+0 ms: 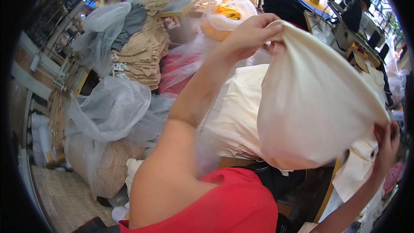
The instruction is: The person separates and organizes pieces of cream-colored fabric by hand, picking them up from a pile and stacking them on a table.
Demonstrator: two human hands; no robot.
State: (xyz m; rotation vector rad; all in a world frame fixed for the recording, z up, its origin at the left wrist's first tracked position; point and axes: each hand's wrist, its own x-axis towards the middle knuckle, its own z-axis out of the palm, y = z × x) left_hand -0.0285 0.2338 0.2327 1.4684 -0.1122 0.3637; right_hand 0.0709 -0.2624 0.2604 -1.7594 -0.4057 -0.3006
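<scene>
A cream fabric piece point(319, 99) is stretched in the air between my two hands, its lower part hanging loose. My left hand point(254, 36) is raised at the upper middle, fingers pinched on the cloth's upper left corner. Lower at the far right, my right hand point(386, 142) grips the opposite corner, partly shaded. Behind and below the hanging piece lies a stack of similar cream fabric point(237, 112), partly covered by it. More cream cloth point(355, 168) drapes over a table edge below my right hand.
Folded beige cloth point(140, 56) is piled at left, beside clear plastic bags point(110, 108). A plastic bag with yellow cloth point(228, 13) stands behind. Dark fabric point(284, 6) is stacked at the back right, near sewing machines point(351, 17). Other people sit in the background.
</scene>
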